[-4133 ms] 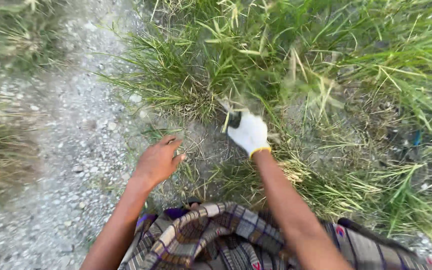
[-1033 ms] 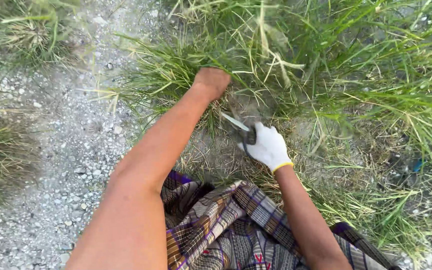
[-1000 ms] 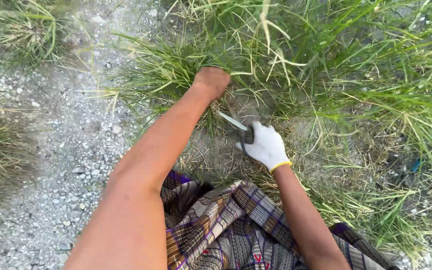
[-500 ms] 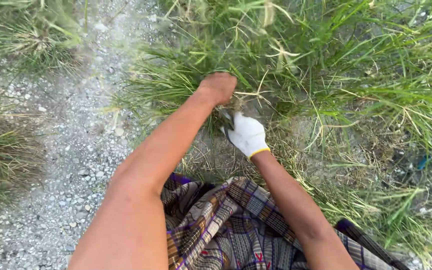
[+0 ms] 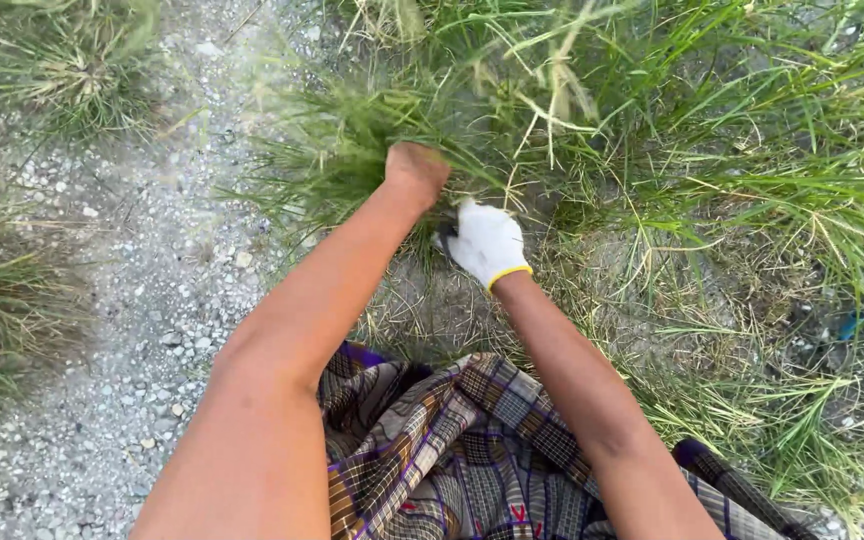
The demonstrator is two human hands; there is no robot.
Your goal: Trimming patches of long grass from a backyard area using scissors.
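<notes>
The person is crouched at the edge of a gravel path (image 5: 132, 300), both arms stretched forward into a thick grass clump (image 5: 352, 150). The bare left hand (image 5: 415, 170) is closed in a fist around a bunch of the blades near their base, pulling them together into a tuft. Just beside it, to the right and a little lower, the right hand (image 5: 485, 242) wears a white glove with a yellow cuff and is curled tight around a dark handle (image 5: 444, 232); only a small bit of that tool pokes out on the thumb side, and its blade is hidden in the grass, so what kind of cutter it is cannot be made out here. The two hands nearly touch. A plaid cloth (image 5: 452, 450) in brown and purple covers the person's lap below the arms.
</notes>
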